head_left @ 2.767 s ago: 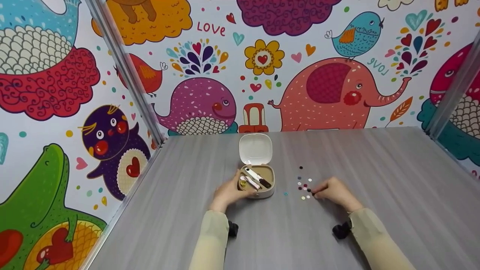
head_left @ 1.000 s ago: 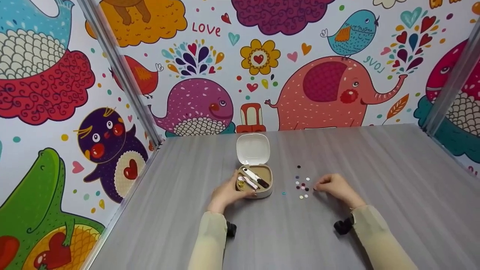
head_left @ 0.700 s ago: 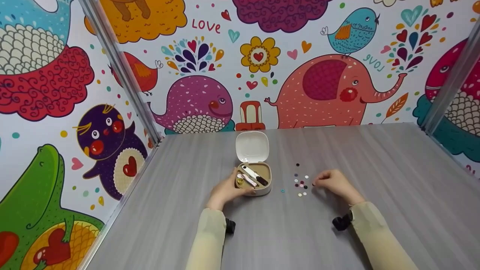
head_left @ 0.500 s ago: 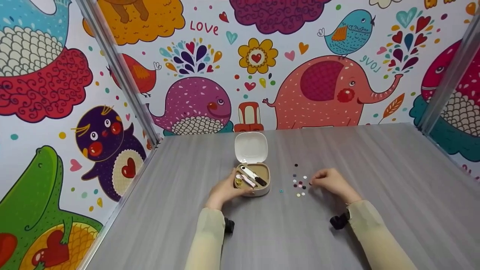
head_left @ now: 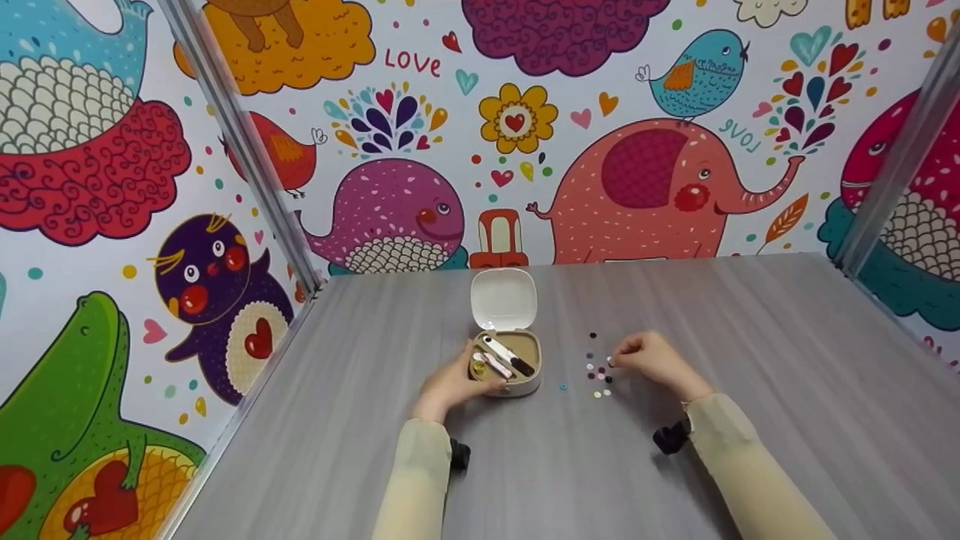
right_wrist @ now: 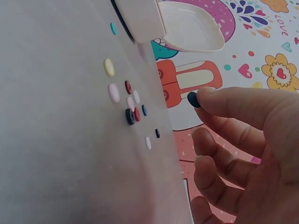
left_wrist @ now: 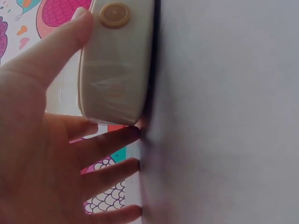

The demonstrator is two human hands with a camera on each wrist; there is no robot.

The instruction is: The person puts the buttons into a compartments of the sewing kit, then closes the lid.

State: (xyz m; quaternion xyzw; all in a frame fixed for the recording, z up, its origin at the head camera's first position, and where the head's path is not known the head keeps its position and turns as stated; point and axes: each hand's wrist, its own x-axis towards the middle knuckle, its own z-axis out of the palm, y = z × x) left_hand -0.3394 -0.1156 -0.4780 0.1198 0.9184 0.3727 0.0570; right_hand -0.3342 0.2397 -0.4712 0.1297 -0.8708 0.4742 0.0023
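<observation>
My left hand holds the left front corner of a small cream box, thumb on its front wall beside a tan button-shaped knob and fingers along the side. Its white lid stands upright at the back. Between thumb and index finger, my right hand pinches a dark button, raised over the table; the other fingers curl loosely. Below and left of it lie several loose buttons, among them a pale yellow button, a navy button and a teal button.
Inside the box lie a slim white-and-black tool, a pinkish-white slender item and a small yellow round thing. The grey table ends at cartoon-printed walls behind and at the left.
My right hand has drawn a dark button away from the cluster's right side, then lifted it and moved slightly left and farther back. The left hand stays on the box.
</observation>
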